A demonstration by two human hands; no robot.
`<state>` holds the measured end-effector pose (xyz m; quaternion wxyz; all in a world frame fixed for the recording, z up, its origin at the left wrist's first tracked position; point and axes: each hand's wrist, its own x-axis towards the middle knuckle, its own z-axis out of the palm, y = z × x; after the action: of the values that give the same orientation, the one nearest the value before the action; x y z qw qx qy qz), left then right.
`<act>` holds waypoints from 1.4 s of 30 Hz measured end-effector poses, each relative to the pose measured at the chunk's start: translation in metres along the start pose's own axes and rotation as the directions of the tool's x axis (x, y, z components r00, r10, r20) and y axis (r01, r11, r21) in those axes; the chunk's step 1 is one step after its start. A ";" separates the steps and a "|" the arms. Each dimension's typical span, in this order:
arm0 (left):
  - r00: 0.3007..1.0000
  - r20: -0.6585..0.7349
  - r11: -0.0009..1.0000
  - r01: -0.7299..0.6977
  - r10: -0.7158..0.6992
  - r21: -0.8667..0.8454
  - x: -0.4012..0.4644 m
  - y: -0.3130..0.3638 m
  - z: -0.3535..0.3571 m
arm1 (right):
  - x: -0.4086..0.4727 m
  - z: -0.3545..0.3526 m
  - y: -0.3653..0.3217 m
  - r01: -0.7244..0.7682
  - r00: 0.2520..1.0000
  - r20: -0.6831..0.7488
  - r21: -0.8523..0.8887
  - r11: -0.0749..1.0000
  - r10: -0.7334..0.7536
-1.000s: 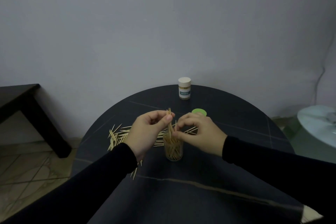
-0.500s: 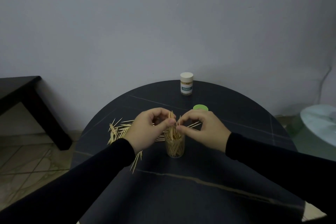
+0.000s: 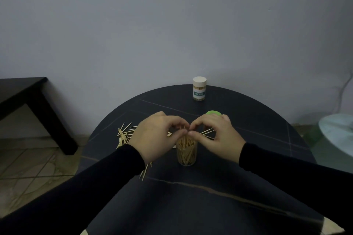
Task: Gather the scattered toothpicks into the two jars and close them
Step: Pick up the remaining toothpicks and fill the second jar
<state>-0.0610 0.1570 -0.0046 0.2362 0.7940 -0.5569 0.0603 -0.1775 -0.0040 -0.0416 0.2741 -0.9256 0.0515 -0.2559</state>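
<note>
Round dark table (image 3: 248, 158), beneath both hands. Left hand (image 3: 154, 139) and right hand (image 3: 215, 135): fingertips met, pinching toothpicks above open jar (image 3: 186, 153). Capped jar (image 3: 199, 88) well beyond. Green lid (image 3: 213, 113) behind right hand. Loose toothpicks (image 3: 124, 134) beside left hand.

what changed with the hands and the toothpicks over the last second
Both hands, left hand and right hand, came down onto the open jar, pushing the pinched toothpicks that stood above the fingers down into it. The loose toothpicks, green lid and closed jar stayed put.
</note>
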 end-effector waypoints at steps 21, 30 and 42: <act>0.991 0.005 0.982 -0.132 0.133 0.134 -0.003 -0.009 -0.004 | -0.006 0.005 0.001 0.004 0.985 0.172 -0.113 0.994 0.016; 0.969 0.248 0.998 0.001 -0.018 0.069 0.001 -0.023 -0.030 | -0.005 0.003 -0.002 -0.019 0.979 0.197 -0.116 0.993 0.042; 0.985 0.172 0.998 -0.003 0.013 -0.057 0.002 -0.012 -0.022 | -0.006 0.004 0.000 0.009 0.983 0.182 -0.117 0.993 0.012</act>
<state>-0.0459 0.1687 0.0120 0.2094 0.7869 -0.5800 -0.0236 -0.1806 -0.0005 -0.0473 0.2228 -0.9597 0.0419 -0.1662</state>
